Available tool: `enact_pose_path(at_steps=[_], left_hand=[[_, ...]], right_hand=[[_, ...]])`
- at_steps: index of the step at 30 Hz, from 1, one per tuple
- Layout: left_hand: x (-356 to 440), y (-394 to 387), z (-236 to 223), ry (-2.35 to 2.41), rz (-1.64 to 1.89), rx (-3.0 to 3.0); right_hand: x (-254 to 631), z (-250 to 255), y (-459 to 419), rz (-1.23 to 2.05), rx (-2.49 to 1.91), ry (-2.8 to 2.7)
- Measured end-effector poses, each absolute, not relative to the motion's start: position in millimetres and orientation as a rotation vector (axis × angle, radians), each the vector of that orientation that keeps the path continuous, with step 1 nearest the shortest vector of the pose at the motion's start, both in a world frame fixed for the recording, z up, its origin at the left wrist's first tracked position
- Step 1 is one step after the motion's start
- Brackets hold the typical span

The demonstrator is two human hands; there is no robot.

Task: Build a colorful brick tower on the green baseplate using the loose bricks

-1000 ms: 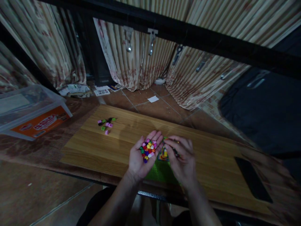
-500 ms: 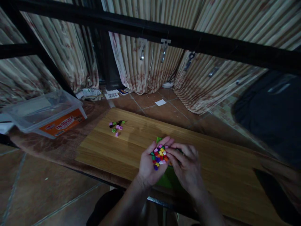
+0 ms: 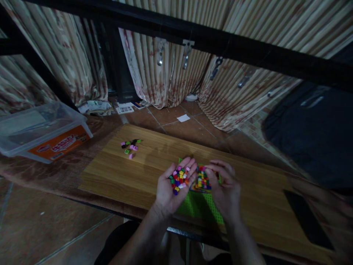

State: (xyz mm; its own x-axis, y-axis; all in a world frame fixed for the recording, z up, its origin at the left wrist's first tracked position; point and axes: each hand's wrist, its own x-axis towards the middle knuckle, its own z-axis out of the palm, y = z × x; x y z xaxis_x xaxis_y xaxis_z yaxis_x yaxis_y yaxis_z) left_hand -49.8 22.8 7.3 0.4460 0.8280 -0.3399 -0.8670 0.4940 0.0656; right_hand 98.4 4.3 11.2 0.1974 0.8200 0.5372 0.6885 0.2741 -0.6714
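Note:
My left hand [image 3: 168,189] lies palm up and cups a heap of small building bricks [image 3: 180,178] in many colours. Just to its right, my right hand [image 3: 224,187] is closed in a pinch, thumb against fingers, on what looks like one small reddish brick [image 3: 203,168]. Those fingertips hover over a green studded baseplate [image 3: 200,206] lying on the wooden board. Rows of coloured bricks [image 3: 202,180] are set on the baseplate between my hands. My right fingers hide the far right part of it.
Several loose pink, green and dark bricks [image 3: 131,148] lie toward the board's left end. A clear plastic box [image 3: 59,134] with an orange label stands left of the wooden board [image 3: 110,173]. A flat black object [image 3: 307,219] rests at right. A dark rail [image 3: 171,27] and curtains [image 3: 165,81] are beyond.
My right hand has moved away from the heap in my left palm to the right, over the baseplate. More of the baseplate and its bricks now shows. The view has shifted slightly right.

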Motion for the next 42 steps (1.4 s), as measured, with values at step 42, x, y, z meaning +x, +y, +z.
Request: enact_pose_path(at_steps=[42], left_hand=[[-53, 26, 12, 0.388, 1.103, -0.146]], right_hand=[[107, -4, 20, 0.85, -1.47, -0.947]])
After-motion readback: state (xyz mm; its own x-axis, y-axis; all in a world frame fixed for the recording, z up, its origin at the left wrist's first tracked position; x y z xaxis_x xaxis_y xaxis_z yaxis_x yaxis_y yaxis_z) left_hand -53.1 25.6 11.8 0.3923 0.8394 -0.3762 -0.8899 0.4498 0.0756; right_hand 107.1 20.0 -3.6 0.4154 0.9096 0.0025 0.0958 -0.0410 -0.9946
